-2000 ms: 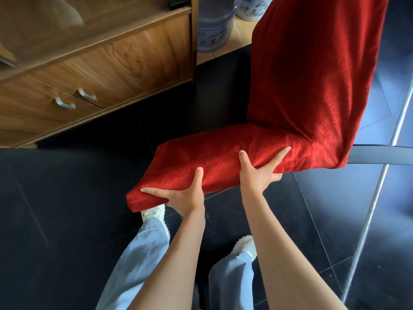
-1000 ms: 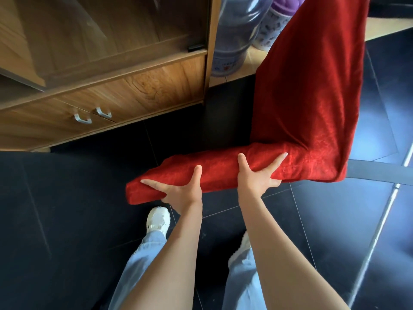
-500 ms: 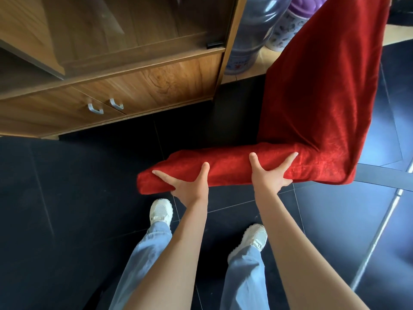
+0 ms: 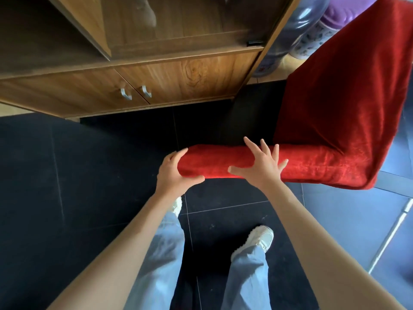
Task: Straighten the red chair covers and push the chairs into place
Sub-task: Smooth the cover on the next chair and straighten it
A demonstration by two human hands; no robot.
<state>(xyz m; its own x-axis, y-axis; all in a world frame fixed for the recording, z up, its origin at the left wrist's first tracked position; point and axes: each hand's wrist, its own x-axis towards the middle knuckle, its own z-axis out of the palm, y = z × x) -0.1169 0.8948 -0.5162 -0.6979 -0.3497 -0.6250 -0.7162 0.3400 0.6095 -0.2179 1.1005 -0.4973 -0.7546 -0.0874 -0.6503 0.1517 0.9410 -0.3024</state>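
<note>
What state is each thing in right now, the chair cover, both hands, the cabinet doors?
red chair cover: on the chair, draped over back and seat.
left hand: fingers curled round the seat's front corner.
right hand: fingers spread, flat on the seat edge.
lower cabinet doors: closed.
water jug: upright beside the cabinet.

Floor laid with large dark, near-black glossy tiles (image 4: 93, 175) with thin pale grout lines. A brown wood-grain cabinet (image 4: 190, 72) is set against the far side; two curved silver metal handles (image 4: 126, 94) are fitted on its lower doors. Daylight is reflected bluish on the tiles at right.
</note>
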